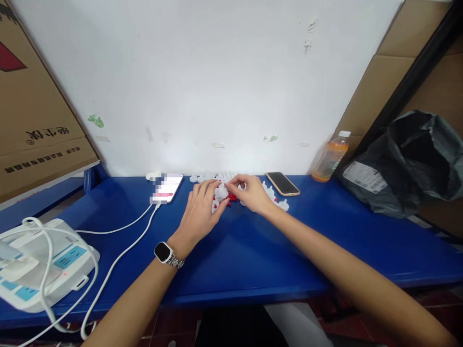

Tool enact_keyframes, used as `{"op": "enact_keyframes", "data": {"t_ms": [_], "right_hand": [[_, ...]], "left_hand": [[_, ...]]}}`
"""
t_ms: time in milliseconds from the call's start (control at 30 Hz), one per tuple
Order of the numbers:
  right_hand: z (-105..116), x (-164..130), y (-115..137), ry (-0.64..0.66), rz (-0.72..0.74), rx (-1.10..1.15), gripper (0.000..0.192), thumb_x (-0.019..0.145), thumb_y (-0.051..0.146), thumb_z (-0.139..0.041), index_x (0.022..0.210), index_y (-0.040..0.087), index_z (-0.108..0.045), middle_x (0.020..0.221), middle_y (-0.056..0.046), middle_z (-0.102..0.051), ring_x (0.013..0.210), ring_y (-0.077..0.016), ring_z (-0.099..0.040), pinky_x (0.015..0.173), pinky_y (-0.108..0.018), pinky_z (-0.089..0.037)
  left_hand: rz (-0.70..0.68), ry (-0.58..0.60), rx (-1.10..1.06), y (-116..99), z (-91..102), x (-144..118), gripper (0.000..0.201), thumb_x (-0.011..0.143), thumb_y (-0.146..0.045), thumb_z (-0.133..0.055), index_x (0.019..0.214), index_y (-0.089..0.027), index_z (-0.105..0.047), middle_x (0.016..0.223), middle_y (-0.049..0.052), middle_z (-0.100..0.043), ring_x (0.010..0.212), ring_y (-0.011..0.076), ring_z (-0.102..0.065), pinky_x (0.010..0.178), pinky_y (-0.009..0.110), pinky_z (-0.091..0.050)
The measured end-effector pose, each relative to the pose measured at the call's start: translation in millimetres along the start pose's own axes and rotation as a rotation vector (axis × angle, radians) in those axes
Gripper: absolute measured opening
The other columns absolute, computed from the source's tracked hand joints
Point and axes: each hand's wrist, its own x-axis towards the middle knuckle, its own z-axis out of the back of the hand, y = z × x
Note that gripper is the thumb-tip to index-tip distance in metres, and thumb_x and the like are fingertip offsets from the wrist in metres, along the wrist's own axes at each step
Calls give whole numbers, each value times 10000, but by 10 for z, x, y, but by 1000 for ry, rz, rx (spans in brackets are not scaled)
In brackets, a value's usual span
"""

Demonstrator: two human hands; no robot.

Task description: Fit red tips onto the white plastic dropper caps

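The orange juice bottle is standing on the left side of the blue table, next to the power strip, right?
Not quite. The head view shows the orange juice bottle standing on the right side of the blue table, against the wall near the black bag. The power strip is on the left side.

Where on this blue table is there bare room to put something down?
Bare blue table: the wide front strip below both hands, and right of the tan phone toward the black bag. Crowded: the white and red parts, and the power strip corner.
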Motion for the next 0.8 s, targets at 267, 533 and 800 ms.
{"op": "enact_keyframes", "data": {"t_ms": [267, 533, 800], "right_hand": [[-77, -287, -90, 134, 94, -424, 204, 918, 316, -566, 839, 207, -719, 824, -59, -710, 873, -228, -557, 850, -403, -345], [-116, -280, -115, 268, 176, -736, 171, 926, 244, -559, 834, 185, -690, 873, -102, -682, 943, -265, -519, 845, -423, -297], [-82, -254, -102, -15, -19, -82, 109, 868, 259, -595, 915, 203, -676, 850, -33, -713, 831, -191, -603, 819, -359, -417]], "left_hand": [[-36, 135, 23, 74, -7, -49, 336, 1033, -397, -345, 1236, -205, -533, 1198, 87, -617, 1095, 259, -516, 920, 427, -432], [-49, 154, 7, 85, -12, -48, 320, 1021, -410, -376, 1194, -204, -549, 1161, 86, -622, 1084, 260, -515, 928, 434, -440], [-49, 150, -3, 66, 8, -53, 312, 1020, -411, -380, 1181, -206, -552, 1157, 81, -619, 1076, 259, -517, 927, 431, -438]]}}
